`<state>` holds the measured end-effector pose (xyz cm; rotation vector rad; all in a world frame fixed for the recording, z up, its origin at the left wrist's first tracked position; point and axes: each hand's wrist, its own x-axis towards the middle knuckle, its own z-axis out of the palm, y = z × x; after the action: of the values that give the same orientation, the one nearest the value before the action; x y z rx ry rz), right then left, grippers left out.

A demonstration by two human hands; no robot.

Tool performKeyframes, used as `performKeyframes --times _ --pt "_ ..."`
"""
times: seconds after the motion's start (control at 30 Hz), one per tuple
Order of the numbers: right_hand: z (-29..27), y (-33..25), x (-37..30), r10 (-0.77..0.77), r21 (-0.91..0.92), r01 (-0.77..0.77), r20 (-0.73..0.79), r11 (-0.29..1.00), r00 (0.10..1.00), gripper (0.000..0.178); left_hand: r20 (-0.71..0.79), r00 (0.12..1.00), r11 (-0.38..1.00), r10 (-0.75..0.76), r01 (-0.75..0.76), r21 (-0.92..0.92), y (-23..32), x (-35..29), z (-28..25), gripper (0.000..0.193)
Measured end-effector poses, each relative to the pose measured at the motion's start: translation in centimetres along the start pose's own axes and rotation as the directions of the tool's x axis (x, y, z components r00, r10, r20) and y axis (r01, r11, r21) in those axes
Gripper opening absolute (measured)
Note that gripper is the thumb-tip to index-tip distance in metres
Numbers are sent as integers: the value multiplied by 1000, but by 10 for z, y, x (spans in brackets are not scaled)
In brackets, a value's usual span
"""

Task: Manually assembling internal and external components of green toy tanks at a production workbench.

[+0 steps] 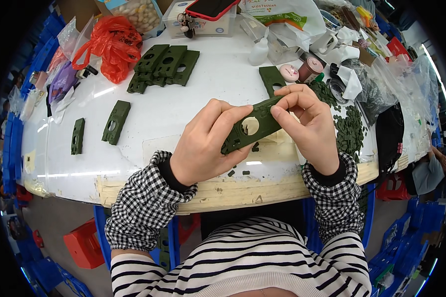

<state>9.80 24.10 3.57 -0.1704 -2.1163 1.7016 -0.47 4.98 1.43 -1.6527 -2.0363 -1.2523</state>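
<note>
Above the near side of the table I hold a long dark green plastic hull piece [268,119], like a model tank's body, tilted with its right end higher. A round hole shows through it. My left hand [200,141] is closed round its left end, thumb and fingers along the edges. At the upper right end, my right hand [309,126] has thumb and fingertips pinched on the piece; whether a small part is between them is hidden. A similar hull piece [270,78] lies just behind. To the right spreads a heap of small green parts [350,132].
Several hull pieces lie stacked [167,62] at the back; two more, a larger [118,119] and a narrower one [78,136], lie left. A red plastic bag [115,47], a white squeeze bottle [258,51], a phone [212,8] and a pink jar [310,69] stand around the back.
</note>
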Motion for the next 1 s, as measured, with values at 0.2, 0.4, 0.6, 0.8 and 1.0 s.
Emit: performKeyframes --times 0.2,0.4,0.6,0.8,1.0 --pt "2 2 0 -49 -77 46 -41 996 998 10 -3 1000 1000 11 -11 0 0 0 0 58" --pt "1 3 0 -98 -153 90 -47 984 994 10 -13 1000 1000 24 -24 7 0 -1 1 59" --pt "-1 6 1 -145 -175 139 -25 975 989 11 -11 999 999 31 -31 9 -1 -1 2 60" --pt "-4 0 -1 -62 -154 70 53 986 997 8 -8 999 999 51 -51 8 -2 -2 3 61" --pt "-3 4 -3 -103 -85 102 -4 991 995 11 3 999 999 49 -49 10 -1 -2 4 61"
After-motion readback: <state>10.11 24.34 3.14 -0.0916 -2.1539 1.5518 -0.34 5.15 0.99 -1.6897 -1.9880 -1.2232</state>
